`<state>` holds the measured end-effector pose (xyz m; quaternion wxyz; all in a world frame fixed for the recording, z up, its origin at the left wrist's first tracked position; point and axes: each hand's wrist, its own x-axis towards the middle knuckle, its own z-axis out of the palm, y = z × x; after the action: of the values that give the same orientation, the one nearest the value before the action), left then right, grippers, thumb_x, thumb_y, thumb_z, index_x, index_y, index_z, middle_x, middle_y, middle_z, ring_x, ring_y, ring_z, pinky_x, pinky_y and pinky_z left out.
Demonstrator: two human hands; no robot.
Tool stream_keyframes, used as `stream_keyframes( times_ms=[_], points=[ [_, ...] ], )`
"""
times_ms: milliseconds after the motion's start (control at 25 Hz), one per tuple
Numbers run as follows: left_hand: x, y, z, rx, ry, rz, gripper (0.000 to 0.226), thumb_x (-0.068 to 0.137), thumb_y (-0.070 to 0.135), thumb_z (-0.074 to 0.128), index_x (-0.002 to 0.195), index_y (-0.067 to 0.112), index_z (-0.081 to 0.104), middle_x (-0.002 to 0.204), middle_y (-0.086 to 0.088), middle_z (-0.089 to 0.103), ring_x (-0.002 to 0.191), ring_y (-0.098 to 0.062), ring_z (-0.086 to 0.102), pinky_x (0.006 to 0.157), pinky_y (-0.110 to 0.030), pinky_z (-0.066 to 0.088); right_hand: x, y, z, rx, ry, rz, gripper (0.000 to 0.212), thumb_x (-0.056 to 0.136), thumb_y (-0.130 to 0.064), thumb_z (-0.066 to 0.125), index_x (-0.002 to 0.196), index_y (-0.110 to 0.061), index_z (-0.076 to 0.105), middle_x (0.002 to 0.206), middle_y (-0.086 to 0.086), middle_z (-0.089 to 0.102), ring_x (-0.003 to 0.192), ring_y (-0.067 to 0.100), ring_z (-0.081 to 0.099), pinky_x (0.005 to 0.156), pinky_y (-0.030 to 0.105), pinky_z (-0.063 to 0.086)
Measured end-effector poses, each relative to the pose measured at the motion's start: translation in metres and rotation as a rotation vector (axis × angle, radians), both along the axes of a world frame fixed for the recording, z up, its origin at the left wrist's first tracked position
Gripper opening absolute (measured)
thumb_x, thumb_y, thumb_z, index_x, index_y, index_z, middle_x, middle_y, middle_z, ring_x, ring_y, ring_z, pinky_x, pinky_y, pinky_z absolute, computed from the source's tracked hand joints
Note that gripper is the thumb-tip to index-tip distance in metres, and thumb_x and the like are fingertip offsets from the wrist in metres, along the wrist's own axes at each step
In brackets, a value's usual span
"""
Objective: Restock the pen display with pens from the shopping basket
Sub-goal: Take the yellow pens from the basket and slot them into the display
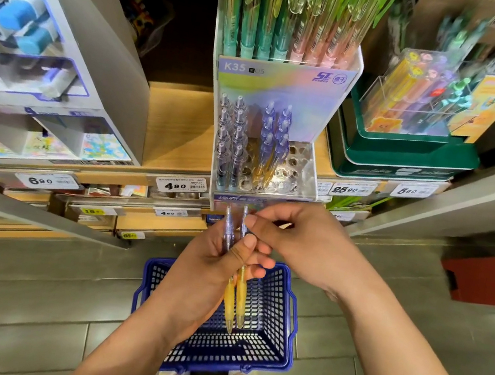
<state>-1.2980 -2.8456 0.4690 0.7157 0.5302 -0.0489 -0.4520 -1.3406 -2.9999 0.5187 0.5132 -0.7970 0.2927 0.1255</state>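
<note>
Shop shelves (pixel 177 128) were seen across the upper frame, with a clear pen display (pixel 307 178) in the middle. Just below it, two pens (pixel 236 298) were held upright in the left hand (pixel 210 260). One pen top was pinched by the right hand (pixel 299 239). A blue shopping basket (pixel 273 350) was set on the floor (pixel 16 328), bottom middle.

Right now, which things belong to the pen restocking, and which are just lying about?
Job: pens, left hand gripping them, right hand pinching one, K35 pen display, blue shopping basket.
Lying about: green tin, 4.90 price tag, left cardboard display.
</note>
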Motion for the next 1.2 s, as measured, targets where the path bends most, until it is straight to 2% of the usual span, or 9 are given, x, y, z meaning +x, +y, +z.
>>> stream_keyframes(
  times_ms=[80,160,280,440,560,720,840,960,1200],
  points=[
    [0.0,0.0,0.0,-0.025,0.032,0.015,0.036,0.098,0.027,0.055,0.126,0.006,0.062,0.108,-0.017,0.075,0.098,-0.028,0.074,0.086,-0.033,0.058,0.003,0.002,-0.001,-0.136,-0.059,-0.029,0.019,0.092,-0.044,0.068,0.086,-0.028,0.076,0.066,-0.013,0.07,0.062,0.001,0.063,0.064,0.019,0.051],
    [0.001,-0.001,0.0,-0.043,0.106,0.055,0.037,0.1,0.028,0.051,0.131,0.011,0.06,0.107,-0.018,0.076,0.097,-0.03,0.075,0.085,-0.034,0.06,0.005,0.003,0.001,-0.141,-0.238,-0.136,0.014,0.095,-0.035,0.066,0.086,-0.029,0.074,0.075,-0.007,0.072,0.07,0.01,0.066,0.07,0.03,0.055],
    [0.003,0.0,0.0,-0.033,0.208,0.115,0.03,0.101,0.033,0.05,0.122,0.017,0.066,0.089,-0.013,0.074,0.075,-0.026,0.072,0.068,-0.033,0.059,0.007,-0.004,0.013,-0.082,-0.565,-0.281,0.013,0.097,-0.02,0.065,0.093,-0.031,0.07,0.074,-0.008,0.071,0.067,0.009,0.067,0.069,0.027,0.057],
    [0.003,0.003,-0.004,-0.038,0.271,0.142,0.029,0.101,0.03,0.051,0.115,0.009,0.065,0.066,-0.009,0.052,0.046,-0.014,0.039,0.045,-0.025,0.036,0.012,-0.012,0.024,-0.257,-0.81,-0.331,0.017,0.098,-0.02,0.062,0.099,-0.037,0.064,0.082,-0.009,0.072,0.077,0.01,0.071,0.074,0.028,0.059],
    [0.003,0.002,-0.004,-0.048,0.28,0.133,0.027,0.101,0.029,0.052,0.113,0.008,0.063,0.062,-0.005,0.043,0.044,-0.011,0.028,0.042,-0.023,0.027,0.014,-0.015,0.021,-0.422,-0.823,-0.303,0.01,0.099,-0.021,0.062,0.108,-0.023,0.068,0.092,-0.001,0.071,0.082,0.017,0.07,0.076,0.036,0.058],
    [0.005,0.0,-0.003,-0.086,0.326,0.115,0.029,0.098,0.035,0.053,0.11,0.01,0.059,0.064,-0.003,0.04,0.047,-0.011,0.025,0.044,-0.024,0.025,0.015,-0.015,0.014,-0.584,-0.837,-0.187,0.013,0.096,-0.014,0.068,0.107,-0.009,0.073,0.092,-0.006,0.066,0.081,0.011,0.067,0.075,0.026,0.055],
    [0.006,0.001,-0.003,-0.175,0.38,0.103,0.031,0.096,0.034,0.048,0.103,0.01,0.065,0.07,-0.004,0.043,0.051,-0.012,0.029,0.049,-0.025,0.027,0.014,-0.01,0.004,-0.587,-0.795,-0.131,0.014,0.092,-0.013,0.074,0.105,-0.007,0.075,0.091,-0.003,0.069,0.079,0.011,0.067,0.075,0.027,0.056],
    [0.006,0.002,-0.005,-0.257,0.422,0.112,0.041,0.092,0.029,0.041,0.109,0.005,0.07,0.074,-0.005,0.046,0.058,-0.014,0.033,0.055,-0.028,0.03,0.011,-0.009,-0.006,-0.603,-0.757,-0.118,0.012,0.089,-0.014,0.077,0.101,-0.009,0.076,0.091,-0.001,0.071,0.077,0.011,0.068,0.074,0.027,0.056],
    [0.004,-0.001,-0.007,-0.179,0.387,0.143,0.036,0.098,0.019,0.05,0.12,-0.001,0.07,0.079,-0.006,0.054,0.066,-0.015,0.048,0.06,-0.027,0.044,0.009,-0.004,-0.012,-0.531,-0.604,-0.192,0.005,0.089,-0.02,0.077,0.09,-0.017,0.074,0.087,-0.005,0.069,0.074,0.01,0.067,0.071,0.026,0.053]
  ],
)
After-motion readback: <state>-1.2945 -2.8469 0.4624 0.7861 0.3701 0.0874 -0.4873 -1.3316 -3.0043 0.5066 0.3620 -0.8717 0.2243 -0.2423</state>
